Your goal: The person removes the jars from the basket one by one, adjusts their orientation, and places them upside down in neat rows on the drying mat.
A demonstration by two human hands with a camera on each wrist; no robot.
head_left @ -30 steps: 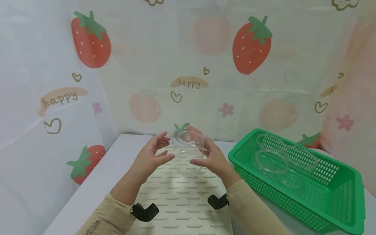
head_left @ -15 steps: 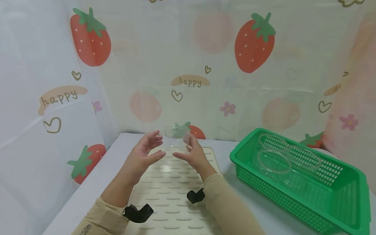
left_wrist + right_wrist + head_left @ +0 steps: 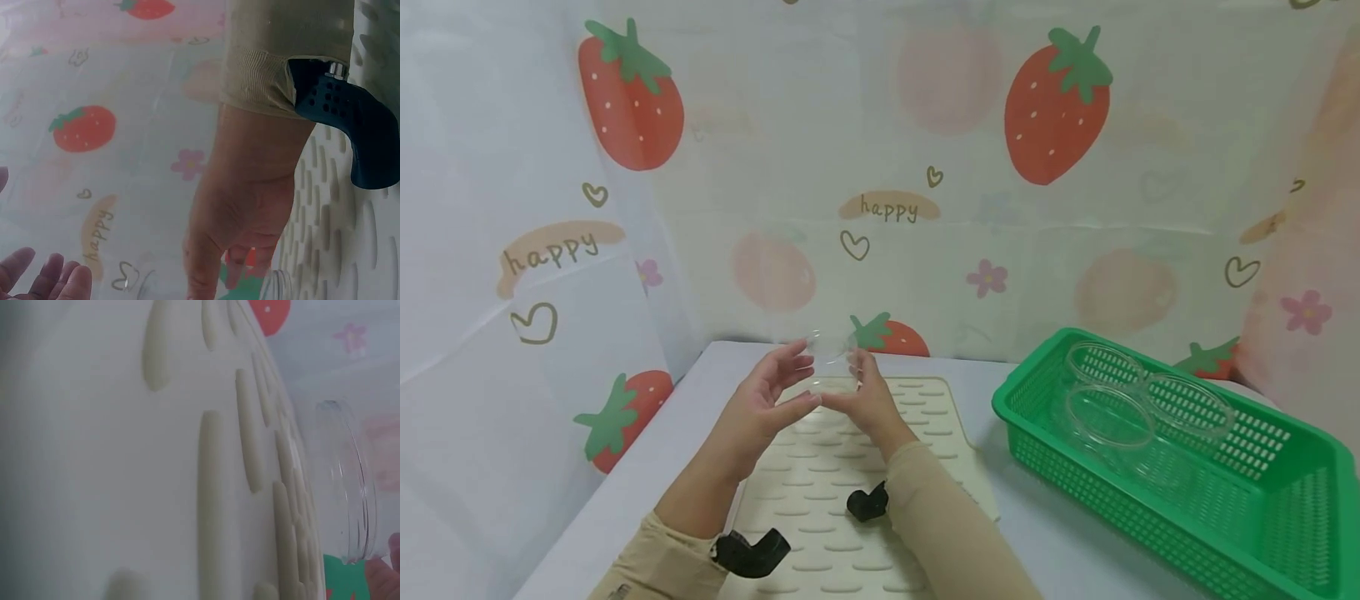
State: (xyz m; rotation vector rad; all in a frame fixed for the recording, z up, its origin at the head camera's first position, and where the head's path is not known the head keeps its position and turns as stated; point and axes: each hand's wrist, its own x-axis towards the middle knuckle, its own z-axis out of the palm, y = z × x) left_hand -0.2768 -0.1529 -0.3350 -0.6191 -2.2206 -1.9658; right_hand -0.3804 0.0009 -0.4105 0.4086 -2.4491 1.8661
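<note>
Right hand (image 3: 871,402): grip clamped on the clear bowl (image 3: 833,362), thumb on the near side, fingers round its right.
Left hand (image 3: 763,402): grip apart, fingers and thumb spread in a wide curve just beside the bowl's left; the plastic shows so faintly that I cannot tell whether the fingertips touch it.
Held bowl: between the two hands, over the far part of the cream mat (image 3: 816,510).
Mat: on the white surface (image 3: 1060,533), rows of short raised ridges across it, both forearms above.
Green basket (image 3: 1075,482): on the surface to the right of the mat, well apart from the hands, its sides a fine mesh.
Three clear bowls (image 3: 1108,415): inside the basket, close together toward its far left end.
Sleeves (image 3: 951,523): beige, a black wrist piece (image 3: 751,553) at each cuff.
Backdrop (image 3: 760,108): pale cloth printed with strawberries, hearts, flowers and "happy".
</note>
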